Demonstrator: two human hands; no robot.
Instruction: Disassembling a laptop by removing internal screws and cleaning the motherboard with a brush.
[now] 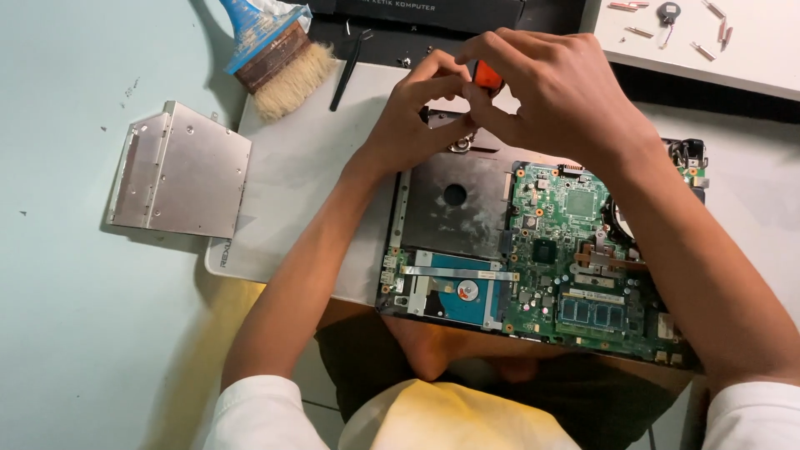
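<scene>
An opened laptop base (454, 204) lies on a white mat (292, 175), with its green circuit board (575, 250) and blue hard drive (458, 293) exposed. My right hand (558, 87) grips a screwdriver with an orange handle (487, 77) over the laptop's far edge. My left hand (421, 108) is pinched around the lower part of the tool, near a metal hinge; the tip is hidden by my fingers.
A silver optical drive (179, 171) lies on the pale table at the left. A paintbrush (275, 58) and black tweezers (348, 71) sit at the mat's far end. Small screws and a round coin cell on a wire (667, 12) rest on a white sheet at top right.
</scene>
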